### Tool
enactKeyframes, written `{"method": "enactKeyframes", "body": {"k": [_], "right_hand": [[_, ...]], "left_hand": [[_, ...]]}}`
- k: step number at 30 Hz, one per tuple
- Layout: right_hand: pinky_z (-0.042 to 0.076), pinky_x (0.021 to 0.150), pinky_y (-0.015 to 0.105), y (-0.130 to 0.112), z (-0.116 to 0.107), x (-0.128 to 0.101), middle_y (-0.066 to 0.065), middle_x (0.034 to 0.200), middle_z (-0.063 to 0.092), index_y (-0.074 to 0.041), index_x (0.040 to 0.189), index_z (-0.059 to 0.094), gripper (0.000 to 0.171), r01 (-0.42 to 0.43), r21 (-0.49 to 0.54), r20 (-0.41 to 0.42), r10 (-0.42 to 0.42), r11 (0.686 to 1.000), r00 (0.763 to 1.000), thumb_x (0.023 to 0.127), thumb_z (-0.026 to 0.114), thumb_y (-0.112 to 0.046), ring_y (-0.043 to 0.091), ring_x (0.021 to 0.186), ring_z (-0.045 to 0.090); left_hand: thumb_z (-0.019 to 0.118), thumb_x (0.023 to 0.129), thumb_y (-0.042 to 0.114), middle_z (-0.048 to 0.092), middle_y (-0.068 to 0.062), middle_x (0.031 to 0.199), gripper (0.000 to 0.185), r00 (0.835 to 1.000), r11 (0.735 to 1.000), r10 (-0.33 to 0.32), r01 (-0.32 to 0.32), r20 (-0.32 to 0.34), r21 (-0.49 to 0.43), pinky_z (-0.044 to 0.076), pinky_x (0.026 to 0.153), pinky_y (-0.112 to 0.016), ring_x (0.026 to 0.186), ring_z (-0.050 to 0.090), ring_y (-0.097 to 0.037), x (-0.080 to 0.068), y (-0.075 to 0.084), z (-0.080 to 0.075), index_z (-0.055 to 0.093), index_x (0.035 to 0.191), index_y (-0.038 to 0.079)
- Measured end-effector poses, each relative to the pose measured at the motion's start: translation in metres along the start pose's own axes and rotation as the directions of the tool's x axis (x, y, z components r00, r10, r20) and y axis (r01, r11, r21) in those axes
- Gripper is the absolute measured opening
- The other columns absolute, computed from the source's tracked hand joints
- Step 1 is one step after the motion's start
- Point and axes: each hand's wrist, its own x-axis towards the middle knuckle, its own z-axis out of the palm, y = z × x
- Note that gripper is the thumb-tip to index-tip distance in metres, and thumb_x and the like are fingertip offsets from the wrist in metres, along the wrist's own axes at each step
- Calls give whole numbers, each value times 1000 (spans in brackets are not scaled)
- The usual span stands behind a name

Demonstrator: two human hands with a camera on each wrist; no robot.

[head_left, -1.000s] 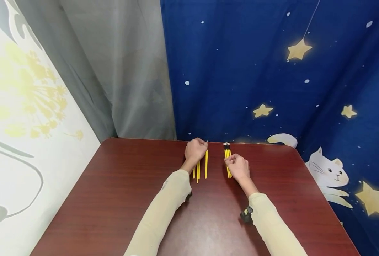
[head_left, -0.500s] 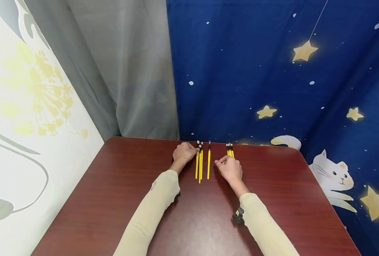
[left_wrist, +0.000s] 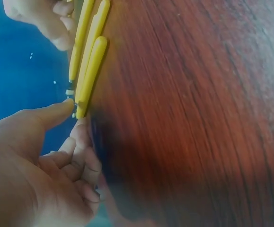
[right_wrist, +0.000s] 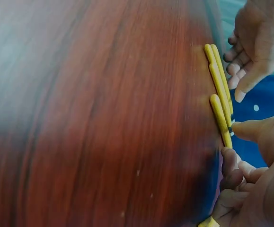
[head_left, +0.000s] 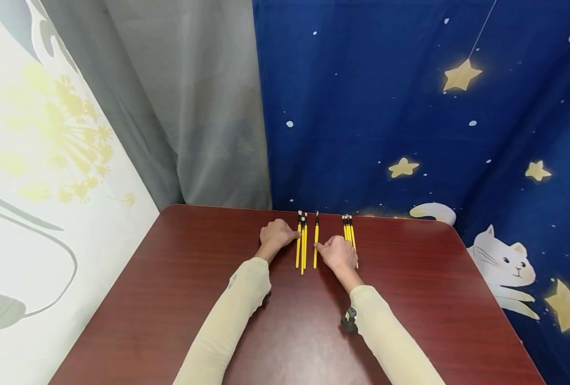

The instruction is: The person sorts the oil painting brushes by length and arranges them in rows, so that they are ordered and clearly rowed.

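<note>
In the head view my left hand (head_left: 277, 233) lies beside a loose group of yellow paintbrushes (head_left: 301, 248), its tip at the leftmost handle. From the left wrist view, thumb and index finger stand apart near the brushes' far ends, the other fingers bent. A single paintbrush (head_left: 316, 235) lies just right of that group. My right hand (head_left: 339, 252) reaches it, fingertips at its handle; the right wrist view has a gap between thumb and index finger around a brush. Several more paintbrushes (head_left: 348, 227) lie behind my right hand, partly hidden by it. Black collars and pale tips face the far edge.
The reddish-brown wooden table (head_left: 294, 331) stretches toward me and to both sides. Right behind its far edge hang a grey curtain (head_left: 217, 133) and a blue curtain (head_left: 352, 107) with stars. A patterned white panel (head_left: 63, 240) stands along the left.
My left hand has drawn back leftward from the brushes, uncovering the left group. My right hand has moved left from the right-hand brushes to the single paintbrush. The head view has shifted slightly.
</note>
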Motion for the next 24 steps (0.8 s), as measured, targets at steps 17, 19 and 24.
{"method": "enactKeyframes", "body": {"k": [17,19,24], "right_hand": [[37,41,35,-12,10,-5,0,63,64,-24,55,63,38,-40,-64,21,41,997,999,78,71,-53,21,58,58],[38,41,35,-12,10,-5,0,64,64,-24,55,63,38,-41,-63,27,43,997,999,78,71,-54,21,59,59],[38,42,36,-12,11,-5,0,64,64,-24,56,63,37,-44,-58,31,46,997,998,77,72,-53,22,59,59]], "left_hand": [[70,78,50,71,-5,86,35,1000,982,-20,18,8,186,41,96,-44,82,64,-26,0,12,7,70,80,15],[70,79,49,72,-5,88,35,1000,980,-15,13,11,198,40,97,-45,83,64,-26,0,13,8,71,84,14],[68,82,45,68,-5,81,30,1000,974,11,-14,13,228,39,96,-46,79,61,-26,-1,17,8,68,79,15]]}}
